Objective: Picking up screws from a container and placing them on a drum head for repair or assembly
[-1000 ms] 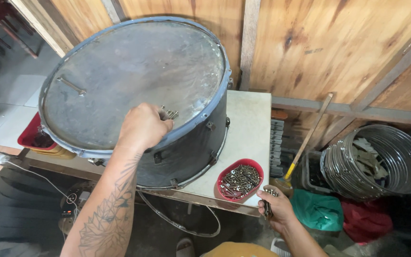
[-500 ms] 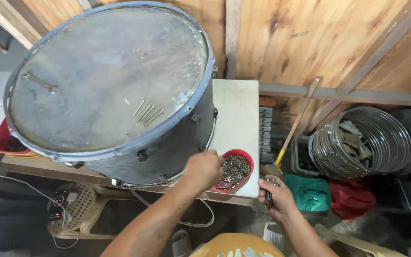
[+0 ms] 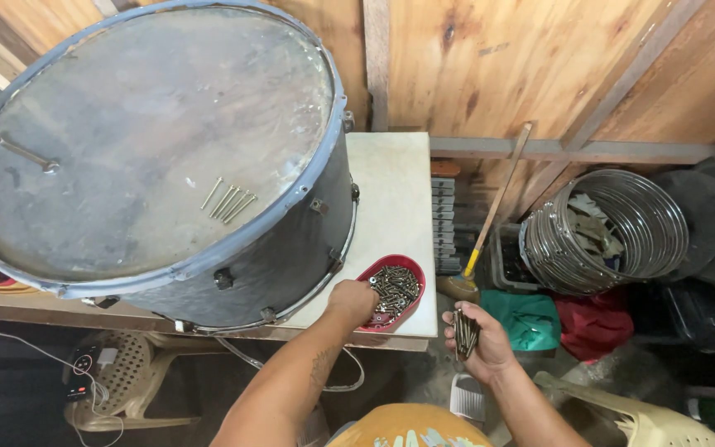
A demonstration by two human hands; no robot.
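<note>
Long metal screws [image 3: 395,290], dull grey and heaped loose, are filling the shallow red plastic dish [image 3: 415,281] that is sitting at the near right corner of the counter [image 3: 395,199], and the left hand [image 3: 352,300] is reaching into it from the near side. Its grip is curling closed over the near rim of the dish, knuckles up; whether the fingers are already pinching a screw I cannot tell, since the back of the hand is hiding them. The heap is lying just beyond and to the right of that grip, with most screws pointing roughly away from the person.

The right hand [image 3: 479,338] is waiting off the counter's near right corner, lower than the top, and its grip is closed around a bundle of the same screws [image 3: 463,329], held upright with their long axis running near to far. It is near the dish but not touching it; the left hand is the closer one.

Toward the counter's left, a big grey drum with a worn skin and blue-grey hoop [image 3: 159,157] is taking up most of the top and overhanging the left edge. A small row of screws [image 3: 228,199] is lying on its skin, side by side, and a single metal rod [image 3: 25,154] is lying near the skin's left rim. Beyond the counter's right edge, on the floor, stacked metal hoops [image 3: 606,232] are standing with scraps inside.
</note>
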